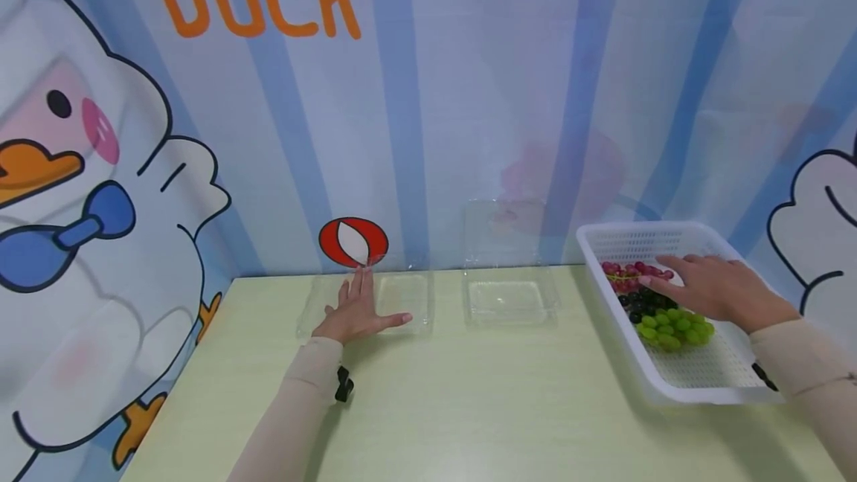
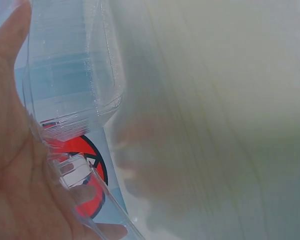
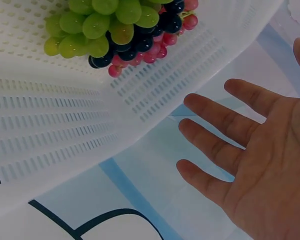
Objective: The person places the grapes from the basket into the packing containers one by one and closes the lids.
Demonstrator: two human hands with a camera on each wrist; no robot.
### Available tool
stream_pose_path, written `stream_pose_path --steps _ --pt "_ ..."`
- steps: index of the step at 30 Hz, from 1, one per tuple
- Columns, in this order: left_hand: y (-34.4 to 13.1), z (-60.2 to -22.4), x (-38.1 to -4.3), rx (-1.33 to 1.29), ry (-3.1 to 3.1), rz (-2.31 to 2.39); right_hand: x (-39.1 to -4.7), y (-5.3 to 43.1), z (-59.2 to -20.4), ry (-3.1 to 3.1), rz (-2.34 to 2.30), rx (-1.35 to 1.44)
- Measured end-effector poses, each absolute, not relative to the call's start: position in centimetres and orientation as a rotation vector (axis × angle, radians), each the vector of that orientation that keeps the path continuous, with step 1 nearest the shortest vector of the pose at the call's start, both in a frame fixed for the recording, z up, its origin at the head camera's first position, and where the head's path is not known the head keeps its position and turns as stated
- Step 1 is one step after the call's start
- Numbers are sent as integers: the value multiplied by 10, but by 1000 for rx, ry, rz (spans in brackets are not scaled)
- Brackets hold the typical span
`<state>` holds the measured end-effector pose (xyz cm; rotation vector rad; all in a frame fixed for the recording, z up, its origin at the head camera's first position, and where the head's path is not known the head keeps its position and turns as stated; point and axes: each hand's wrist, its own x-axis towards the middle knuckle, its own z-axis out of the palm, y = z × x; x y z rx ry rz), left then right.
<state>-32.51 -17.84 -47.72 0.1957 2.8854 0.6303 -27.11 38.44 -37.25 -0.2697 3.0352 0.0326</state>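
My left hand (image 1: 355, 311) lies over a clear plastic clamshell box (image 1: 405, 296) on the table, its fingers spread. In the left wrist view, the palm and thumb are against the open box (image 2: 65, 75), with fingertips seen through the plastic. To the right stands a second clear clamshell box (image 1: 505, 302), its lid raised. Over the white basket (image 1: 710, 395) hovers my right hand (image 1: 719, 288), fingers apart and holding nothing. Inside the basket lie red grapes (image 1: 623, 279), black grapes (image 1: 636, 306) and green grapes (image 1: 676, 329), bunched together.
A pale wooden-looking table (image 1: 469, 407) spreads in front of me. Behind it hangs a blue striped curtain (image 1: 455, 95) with duck drawings and orange lettering, close to the boxes and basket.
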Motion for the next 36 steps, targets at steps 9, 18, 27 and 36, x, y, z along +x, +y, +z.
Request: stream_pose_path --steps 9,18,27,36 --pt "-178 -477 -326 181 2870 620 -275 393 -381 3008 6 -284" --pt "-179 -476 -326 178 2873 639 -282 399 -384 2957 67 -272" --pt "-179 -477 -325 169 2870 624 -288 403 -387 2903 71 -295" --pt "-179 -476 -326 162 2867 636 -300 406 -397 2822 11 -357"
